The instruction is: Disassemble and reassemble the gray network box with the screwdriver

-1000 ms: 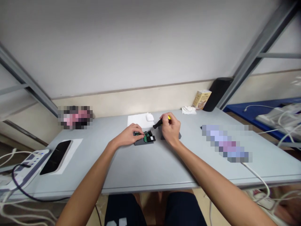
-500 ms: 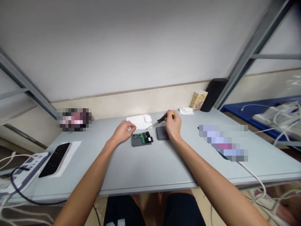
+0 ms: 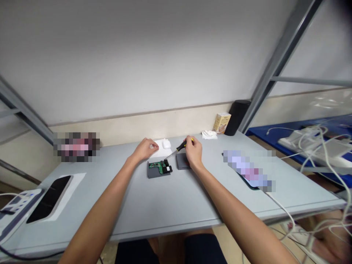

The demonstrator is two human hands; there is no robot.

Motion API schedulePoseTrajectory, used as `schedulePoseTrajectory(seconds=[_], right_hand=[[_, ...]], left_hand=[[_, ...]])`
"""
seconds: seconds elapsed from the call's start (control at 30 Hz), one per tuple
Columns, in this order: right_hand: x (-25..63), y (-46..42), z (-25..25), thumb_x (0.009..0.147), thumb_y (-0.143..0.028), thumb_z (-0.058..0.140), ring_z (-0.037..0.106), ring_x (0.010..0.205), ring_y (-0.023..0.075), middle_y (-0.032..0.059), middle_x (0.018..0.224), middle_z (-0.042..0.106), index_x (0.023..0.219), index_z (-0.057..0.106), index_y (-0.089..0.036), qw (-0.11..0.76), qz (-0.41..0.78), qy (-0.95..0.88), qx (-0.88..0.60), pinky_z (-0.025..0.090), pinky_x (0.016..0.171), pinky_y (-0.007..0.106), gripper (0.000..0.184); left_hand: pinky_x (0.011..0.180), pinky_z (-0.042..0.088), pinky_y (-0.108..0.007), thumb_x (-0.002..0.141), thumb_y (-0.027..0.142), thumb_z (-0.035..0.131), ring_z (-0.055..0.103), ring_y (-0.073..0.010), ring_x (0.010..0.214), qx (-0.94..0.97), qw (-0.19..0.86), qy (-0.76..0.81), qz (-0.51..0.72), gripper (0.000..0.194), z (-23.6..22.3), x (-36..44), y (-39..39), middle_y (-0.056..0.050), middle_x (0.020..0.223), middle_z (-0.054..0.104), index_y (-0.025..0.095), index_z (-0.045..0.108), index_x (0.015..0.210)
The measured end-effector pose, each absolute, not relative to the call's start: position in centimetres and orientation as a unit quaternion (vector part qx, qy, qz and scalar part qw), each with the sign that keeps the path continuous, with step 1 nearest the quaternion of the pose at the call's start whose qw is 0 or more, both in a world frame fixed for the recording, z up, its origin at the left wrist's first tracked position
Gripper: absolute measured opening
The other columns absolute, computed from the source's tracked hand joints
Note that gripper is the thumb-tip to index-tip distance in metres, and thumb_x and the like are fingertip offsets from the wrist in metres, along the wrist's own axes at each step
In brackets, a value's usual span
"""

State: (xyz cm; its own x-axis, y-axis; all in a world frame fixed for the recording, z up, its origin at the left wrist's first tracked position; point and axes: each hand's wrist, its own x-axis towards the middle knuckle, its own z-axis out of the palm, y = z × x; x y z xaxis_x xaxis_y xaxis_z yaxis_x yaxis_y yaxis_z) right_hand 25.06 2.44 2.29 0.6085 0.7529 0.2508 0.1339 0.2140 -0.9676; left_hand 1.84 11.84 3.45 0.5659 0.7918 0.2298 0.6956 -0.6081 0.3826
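In the middle of the table a green circuit board (image 3: 155,165) with black connectors sits on a dark grey casing half (image 3: 158,173). My right hand (image 3: 194,148) is closed around the black-and-yellow handle of a screwdriver (image 3: 181,146). Its thin shaft slants down to the left, with the tip at the board's rear connectors; whether it touches cannot be made out. Beneath my right hand lies another dark grey box-like piece (image 3: 181,161), partly covered. My left hand (image 3: 145,149) is pinched at the edge of a white paper (image 3: 162,151), behind the board; anything between its fingertips is too small to see.
On the paper sits a white earbud case (image 3: 166,143). A phone (image 3: 51,198) and a power strip (image 3: 19,209) are at left. Crumpled tissue (image 3: 209,134), a yellow carton (image 3: 221,123) and a black cylinder (image 3: 238,116) stand back right. A blurred device (image 3: 247,170) trails a white cable.
The screwdriver tip has come down closer to the circuit board. My left hand has shifted back from the board's left corner towards the paper. The whole view has turned slightly.
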Motion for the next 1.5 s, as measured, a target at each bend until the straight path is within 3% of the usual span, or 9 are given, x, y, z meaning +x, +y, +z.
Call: schedulePoseTrajectory(seconds=[0.23, 0.63, 0.87, 0.93, 1.03, 1.1, 1.3, 1.5], right_hand=[[25.1, 2.7, 2.2, 0.089, -0.038, 0.051, 0.045, 0.059, 0.0148, -0.0049, 0.058, 0.049, 0.069, 0.062, -0.021, 0.677, 0.236, -0.375, -0.588, 0.034, 0.059, 0.028, 0.029], [24.9, 2.6, 2.4, 0.088, -0.037, 0.052, 0.045, 0.06, 0.0144, -0.0046, 0.059, 0.049, 0.068, 0.061, -0.021, 0.676, 0.258, -0.386, -0.572, 0.035, 0.06, 0.028, 0.028], [25.0, 2.0, 3.5, 0.095, -0.049, 0.054, 0.043, 0.059, 0.0136, -0.0048, 0.061, 0.046, 0.072, 0.058, -0.022, 0.715, 0.21, -0.408, -0.528, 0.035, 0.058, 0.027, 0.036], [24.9, 1.7, 3.6, 0.096, -0.053, 0.053, 0.042, 0.059, 0.0134, -0.005, 0.061, 0.046, 0.073, 0.057, -0.022, 0.714, 0.179, -0.424, -0.528, 0.035, 0.058, 0.027, 0.038], [24.9, 1.7, 3.4, 0.096, -0.054, 0.052, 0.042, 0.059, 0.0133, -0.005, 0.061, 0.046, 0.073, 0.056, -0.022, 0.702, 0.163, -0.43, -0.544, 0.035, 0.059, 0.027, 0.04], [25.0, 2.0, 2.9, 0.096, -0.052, 0.052, 0.043, 0.06, 0.0138, -0.005, 0.061, 0.046, 0.071, 0.056, -0.022, 0.7, 0.177, -0.412, -0.555, 0.035, 0.06, 0.027, 0.039], [25.8, 3.3, 1.7, 0.093, -0.046, 0.054, 0.046, 0.063, 0.0153, -0.0041, 0.062, 0.049, 0.072, 0.061, -0.021, 0.718, 0.23, -0.323, -0.572, 0.038, 0.063, 0.028, 0.034], [26.7, 4.0, 1.0, 0.092, -0.052, 0.051, 0.045, 0.058, 0.0155, -0.0049, 0.059, 0.048, 0.074, 0.058, -0.022, 0.742, 0.229, -0.293, -0.558, 0.039, 0.059, 0.029, 0.036]], left_hand=[[0.099, 0.048, -0.04, 0.092, 0.039, 0.06, 0.063, -0.0261, 0.1, 0.853, 0.148, 0.444, 0.232, 0.029, 2.7, 0.0, 12.0, -0.009, 0.099, 0.077, 0.02, 0.082, 0.093], [0.1, 0.048, -0.045, 0.088, 0.034, 0.066, 0.06, -0.0312, 0.106, 0.89, 0.151, 0.399, 0.163, 0.021, 3.0, 2.9, 11.4, -0.01, 0.102, 0.076, 0.022, 0.083, 0.092], [0.101, 0.048, -0.045, 0.101, 0.047, 0.053, 0.062, -0.0278, 0.106, 0.88, 0.172, 0.398, 0.194, 0.035, 4.0, 0.8, 5.9, -0.008, 0.11, 0.075, 0.025, 0.081, 0.1], [0.109, 0.043, -0.048, 0.101, 0.052, 0.056, 0.059, -0.0291, 0.118, 0.886, 0.169, 0.385, 0.196, 0.035, 3.6, 0.6, 3.5, -0.008, 0.124, 0.073, 0.028, 0.076, 0.118], [0.115, 0.036, -0.052, 0.093, 0.056, 0.069, 0.053, -0.0326, 0.132, 0.897, 0.165, 0.372, 0.173, 0.054, 2.8, 1.2, 1.3, -0.009, 0.145, 0.063, 0.029, 0.063, 0.14], [0.116, 0.035, -0.053, 0.09, 0.056, 0.074, 0.053, -0.034, 0.134, 0.9, 0.17, 0.368, 0.161, 0.062, 2.4, 1.9, 0.9, -0.01, 0.147, 0.062, 0.029, 0.059, 0.144], [0.117, 0.035, -0.053, 0.086, 0.052, 0.08, 0.06, -0.0319, 0.128, 0.881, 0.209, 0.385, 0.182, 0.055, 1.8, 2.3, 1.4, -0.006, 0.138, 0.069, 0.031, 0.066, 0.136], [0.118, 0.035, -0.054, 0.084, 0.044, 0.084, 0.062, -0.031, 0.128, 0.868, 0.232, 0.369, 0.237, 0.046, 1.6, 2.2, 1.3, -0.006, 0.135, 0.072, 0.031, 0.071, 0.126]])
